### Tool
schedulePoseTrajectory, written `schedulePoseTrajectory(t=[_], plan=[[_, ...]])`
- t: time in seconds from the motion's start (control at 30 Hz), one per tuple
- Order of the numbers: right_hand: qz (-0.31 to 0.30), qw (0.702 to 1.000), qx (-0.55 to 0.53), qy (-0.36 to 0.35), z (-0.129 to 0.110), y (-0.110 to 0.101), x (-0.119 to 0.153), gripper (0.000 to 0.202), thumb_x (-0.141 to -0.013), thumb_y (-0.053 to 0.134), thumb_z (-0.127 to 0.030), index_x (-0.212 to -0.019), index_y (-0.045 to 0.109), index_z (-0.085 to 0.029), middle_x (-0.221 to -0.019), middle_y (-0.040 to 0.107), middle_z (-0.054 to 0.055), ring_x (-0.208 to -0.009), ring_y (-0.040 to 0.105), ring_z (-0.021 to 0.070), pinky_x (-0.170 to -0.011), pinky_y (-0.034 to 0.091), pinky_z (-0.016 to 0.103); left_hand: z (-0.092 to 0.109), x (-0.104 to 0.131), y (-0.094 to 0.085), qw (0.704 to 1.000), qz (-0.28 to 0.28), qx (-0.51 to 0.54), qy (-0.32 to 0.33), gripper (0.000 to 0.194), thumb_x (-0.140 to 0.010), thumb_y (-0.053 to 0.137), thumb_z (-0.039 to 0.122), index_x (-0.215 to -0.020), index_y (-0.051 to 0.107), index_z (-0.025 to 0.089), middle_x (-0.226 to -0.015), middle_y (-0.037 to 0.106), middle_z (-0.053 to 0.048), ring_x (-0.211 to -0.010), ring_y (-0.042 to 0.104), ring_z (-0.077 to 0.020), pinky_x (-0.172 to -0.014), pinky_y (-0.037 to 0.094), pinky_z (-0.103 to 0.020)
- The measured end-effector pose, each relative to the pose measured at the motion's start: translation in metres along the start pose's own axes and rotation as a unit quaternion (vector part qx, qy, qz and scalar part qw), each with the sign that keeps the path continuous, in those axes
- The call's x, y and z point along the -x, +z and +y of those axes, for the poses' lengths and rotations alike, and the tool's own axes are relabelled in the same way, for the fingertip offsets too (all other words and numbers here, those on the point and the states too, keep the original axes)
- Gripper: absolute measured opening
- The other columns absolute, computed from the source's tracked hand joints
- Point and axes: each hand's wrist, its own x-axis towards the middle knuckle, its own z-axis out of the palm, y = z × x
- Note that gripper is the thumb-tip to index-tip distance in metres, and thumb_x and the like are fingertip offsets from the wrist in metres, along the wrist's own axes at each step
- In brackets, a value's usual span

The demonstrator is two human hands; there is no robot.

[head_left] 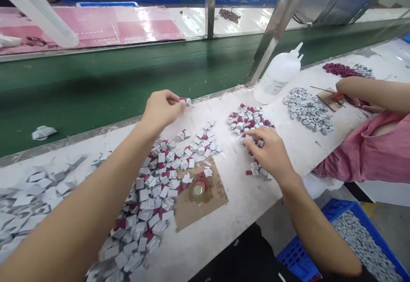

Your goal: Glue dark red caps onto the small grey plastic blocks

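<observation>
My left hand [165,109] is closed in a pinch on a small grey and maroon piece [185,101] at the table's far edge, beside the green belt. My right hand [267,151] reaches over the right-hand pile of grey and maroon pieces [248,119], thumb and fingers curved around a small light piece at their tips. A larger pile of such pieces [160,171] lies below my left hand. Between the piles is a brown cardboard square [192,213], wet, with a round cap [197,189] and a few pieces on it.
A white bottle [273,79] stands behind the right pile. Along the back runs a green belt [128,83] with metal posts [210,6]. At right, another person's arm [374,94] works beside a grey pile [309,109]. A blue crate [339,205] is below.
</observation>
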Motion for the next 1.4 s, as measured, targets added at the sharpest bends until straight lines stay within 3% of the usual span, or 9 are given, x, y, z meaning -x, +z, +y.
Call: schedulePoseTrajectory(t=[0.17,0.33,0.47,0.57,0.67,0.77,0.97,1.2,1.4], plan=[[-0.011,1.0,0.0,0.012,0.004,0.016,-0.012,0.009,-0.09,0.082,-0.027,-0.097,0.087,-0.026,-0.106,0.085,0.015,-0.115,0.065,0.0431,-0.107,0.053,0.064,-0.01,-0.044,0.01,1.0,-0.003,-0.016,-0.026,0.044,-0.117,0.065,0.045,-0.09,0.076,0.012,-0.096,0.08,-0.003,-0.098,0.081,-0.0229,-0.088,0.065,-0.038],[-0.013,0.996,-0.084,0.024,-0.004,0.014,-0.002,0.027,-0.099,0.077,-0.036,-0.121,0.089,-0.025,-0.116,0.087,0.012,-0.1,0.074,0.0325,-0.097,0.062,0.055,-0.006,-0.031,0.003,0.999,-0.003,-0.034,-0.027,0.031,-0.11,0.078,0.038,-0.097,0.073,0.011,-0.118,0.082,-0.012,-0.117,0.079,-0.0279,-0.105,0.064,-0.049],[-0.066,0.957,-0.277,0.056,-0.023,0.005,0.016,0.036,-0.106,0.081,-0.052,-0.131,0.088,-0.028,-0.112,0.088,0.009,-0.098,0.083,0.0271,-0.087,0.07,0.045,0.011,0.022,-0.015,0.999,-0.015,-0.02,0.023,0.035,-0.103,0.08,0.032,-0.13,0.075,0.01,-0.141,0.078,-0.021,-0.123,0.075,-0.0344,-0.106,0.062,-0.049],[-0.109,0.877,-0.46,0.085,-0.041,0.003,0.029,0.028,-0.103,0.09,-0.053,-0.123,0.091,-0.033,-0.106,0.087,0.004,-0.092,0.085,0.0236,-0.088,0.072,0.043,0.026,0.087,-0.025,0.986,-0.1,0.069,0.112,0.033,-0.106,0.076,0.037,-0.135,0.081,0.024,-0.131,0.084,-0.013,-0.111,0.078,-0.0321,-0.091,0.064,-0.042],[-0.141,0.845,-0.511,0.07,-0.056,0.004,0.043,0.023,-0.105,0.089,-0.05,-0.124,0.092,-0.037,-0.107,0.087,0.002,-0.09,0.083,0.0201,-0.089,0.072,0.037,0.035,0.149,-0.027,0.96,-0.189,0.172,0.116,0.026,-0.106,0.077,0.04,-0.128,0.084,0.028,-0.114,0.087,-0.007,-0.099,0.08,-0.0273,-0.083,0.063,-0.037],[-0.161,0.864,-0.475,0.046,-0.067,0.004,0.06,0.02,-0.111,0.082,-0.047,-0.127,0.092,-0.039,-0.107,0.087,0.002,-0.091,0.082,0.0189,-0.085,0.071,0.031,0.033,0.193,-0.023,0.946,-0.186,0.251,0.087,0.011,-0.11,0.074,0.03,-0.113,0.084,0.028,-0.097,0.085,-0.001,-0.083,0.077,-0.0196,-0.077,0.059,-0.032],[-0.165,0.929,-0.328,-0.044,-0.075,-0.001,0.095,0.015,-0.107,0.087,-0.036,-0.12,0.093,-0.04,-0.109,0.089,0.004,-0.097,0.086,0.0251,-0.083,0.073,0.033,0.01,0.252,-0.014,0.947,-0.111,0.3,-0.009,0.014,-0.115,0.072,0.033,-0.108,0.082,0.026,-0.104,0.083,-0.002,-0.097,0.078,-0.0203,-0.088,0.06,-0.033],[-0.212,0.929,-0.275,-0.125,-0.069,0.007,0.117,0.024,-0.108,0.082,-0.024,-0.124,0.09,-0.04,-0.109,0.088,0.004,-0.096,0.085,0.0246,-0.079,0.07,0.033,-0.004,0.304,-0.015,0.955,-0.09,0.274,-0.067,0.013,-0.115,0.071,0.033,-0.121,0.082,0.028,-0.11,0.085,-0.003,-0.096,0.08,-0.0218,-0.086,0.064,-0.036],[-0.102,0.981,-0.111,-0.12,-0.028,0.011,0.123,0.01,-0.109,0.075,-0.032,-0.114,0.083,-0.034,-0.113,0.083,0.003,-0.097,0.081,0.0239,-0.086,0.062,0.036,-0.071,0.332,-0.062,0.985,0.107,-0.127,-0.038,0.023,-0.115,0.063,0.027,-0.132,0.079,0.026,-0.114,0.081,-0.012,-0.111,0.072,-0.0355,-0.095,0.06,-0.05]])
